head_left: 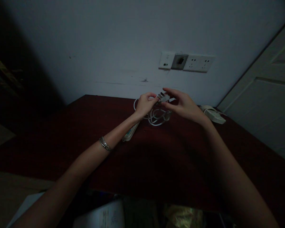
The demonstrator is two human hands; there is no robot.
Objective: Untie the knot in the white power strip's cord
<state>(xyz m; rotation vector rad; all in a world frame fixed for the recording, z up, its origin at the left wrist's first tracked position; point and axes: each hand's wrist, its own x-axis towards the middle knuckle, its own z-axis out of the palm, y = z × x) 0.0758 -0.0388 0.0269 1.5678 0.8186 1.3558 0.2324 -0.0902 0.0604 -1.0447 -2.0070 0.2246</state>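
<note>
A pale wall (97, 41) fills the upper part of the view, with a panelled door (266, 95) at the right edge. Below the wall lies a dark red surface (61, 133), dim in the low light. On the wall above the far edge of the surface sits a row of sockets (187, 62). A white power strip (130, 132) lies on the surface under the left forearm, and a second pale strip (212, 114) rests at the right, near the door. A loose coil of white cable (156, 117) lies between the two hands. The left hand (144, 104) and the right hand (184, 104) meet above the coil, fingertips of both pinching a small plug (163, 97) held just over the surface. A metal bracelet (104, 143) circles the left wrist.
</note>
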